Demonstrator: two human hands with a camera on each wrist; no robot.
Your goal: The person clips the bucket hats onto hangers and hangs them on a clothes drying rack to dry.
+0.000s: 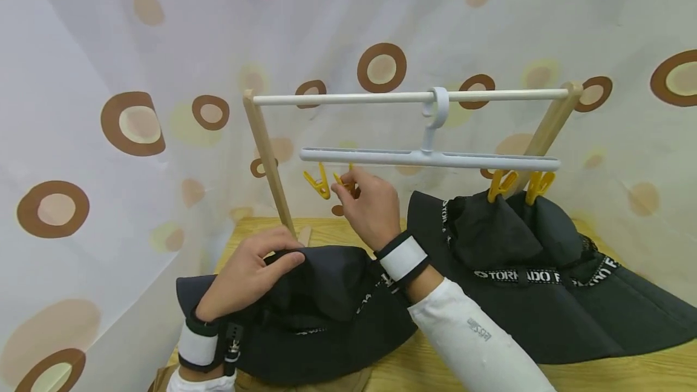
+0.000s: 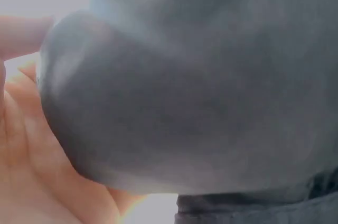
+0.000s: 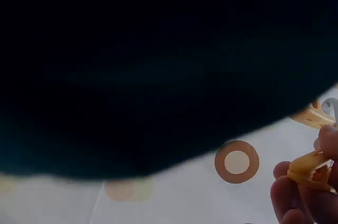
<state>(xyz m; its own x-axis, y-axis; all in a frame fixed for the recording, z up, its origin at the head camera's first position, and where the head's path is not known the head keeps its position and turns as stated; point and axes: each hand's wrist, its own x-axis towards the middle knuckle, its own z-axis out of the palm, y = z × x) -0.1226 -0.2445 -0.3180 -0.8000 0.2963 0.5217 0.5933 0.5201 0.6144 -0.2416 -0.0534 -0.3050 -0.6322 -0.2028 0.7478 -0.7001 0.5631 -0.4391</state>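
Note:
My left hand (image 1: pixel 253 271) pinches the crown of a black bucket hat (image 1: pixel 337 283) between thumb and fingers, low on the left. In the left wrist view the dark cloth (image 2: pixel 174 102) fills most of the picture, with the palm (image 2: pixel 37 166) behind it. Under the hanger's left half, my right hand (image 1: pixel 373 204) pinches a yellow clothespin (image 3: pixel 309 168). A second yellow clothespin (image 1: pixel 318 183) hangs just left of those fingers, apart from the hat. Dark fabric blocks most of the right wrist view.
A white hanger (image 1: pixel 370 156) hooks over the white rod (image 1: pixel 337 99) of a wooden-legged rack. From its right end, two yellow clips (image 1: pixel 502 185) hold another black hat (image 1: pixel 523 301) with a lettered band. Tan cloth (image 1: pixel 327 380) lies on the wooden table (image 1: pixel 403 362) under the left hat.

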